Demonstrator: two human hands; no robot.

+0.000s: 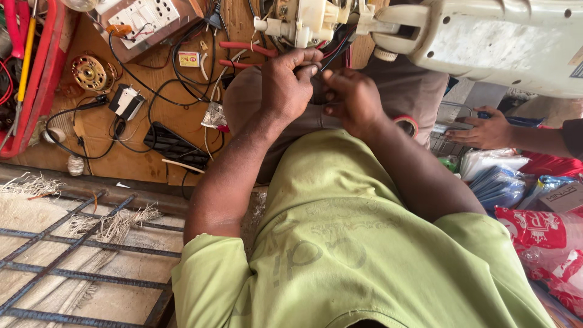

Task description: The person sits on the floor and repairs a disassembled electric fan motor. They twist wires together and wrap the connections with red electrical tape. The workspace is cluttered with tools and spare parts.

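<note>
Both hands pinch thin black wires [331, 56] just below the cream plastic motor assembly [303, 21]: left hand [285, 85] fingers curled around them, right hand [352, 97] fingertips gripping, red-handled pliers [246, 53] left of it.

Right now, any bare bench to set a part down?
Bare wood between the black ribbed cover and the bench's front edge. Crowded from the switch plate to both hands: tangled wires.

A matt wooden worktop [121, 158] carries glossy black rubbery cables [158, 91], beside a scuffed cream plastic housing [504, 42], rusty rough metal bars [54, 267] and shiny plastic packets [540, 231].
</note>
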